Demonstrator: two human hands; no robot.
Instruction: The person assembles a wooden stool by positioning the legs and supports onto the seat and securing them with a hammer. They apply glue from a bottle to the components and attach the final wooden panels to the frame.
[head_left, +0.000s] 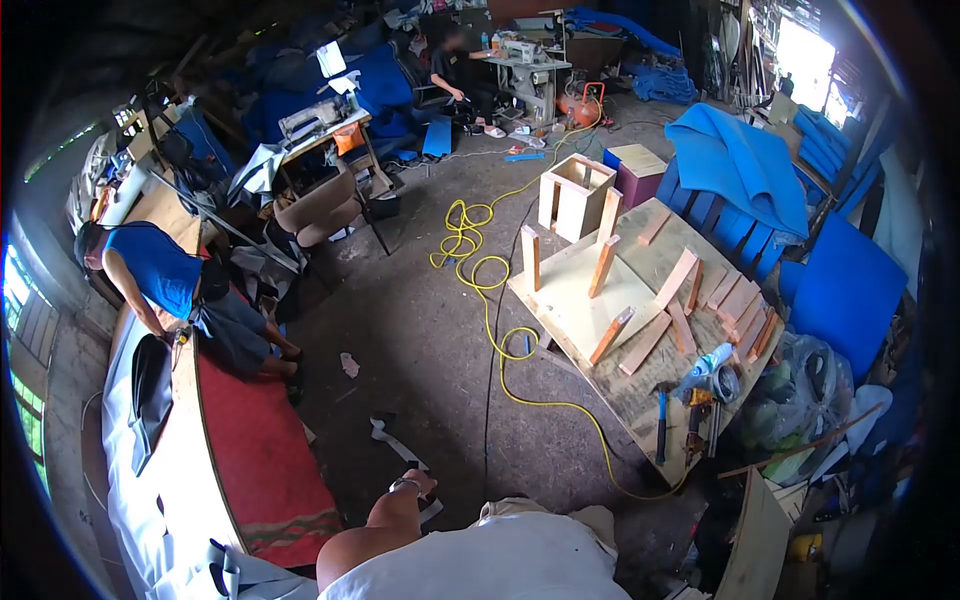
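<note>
My left hand (420,484) hangs low at the bottom centre, beside my white shirt, with a band at its wrist. Its fingers look curled. A pale strip of material (396,442) shows above the hand and again just below it, overlapping the hand in this view; I cannot tell whether the fingers grip it. My right hand is out of sight. To my right stands a plywood-topped table (600,375) bearing a pale panel (570,300) with upright wooden legs (603,266), loose wood blocks (738,300), a hammer (661,425) and a drill (697,400).
A yellow hose (545,403) loops over the floor beside the table. Behind the table stands a wooden box frame (576,198). At left, a person in blue (155,265) bends over a long bench with red cloth (255,450). Another person (462,80) sits near a sewing machine (525,50).
</note>
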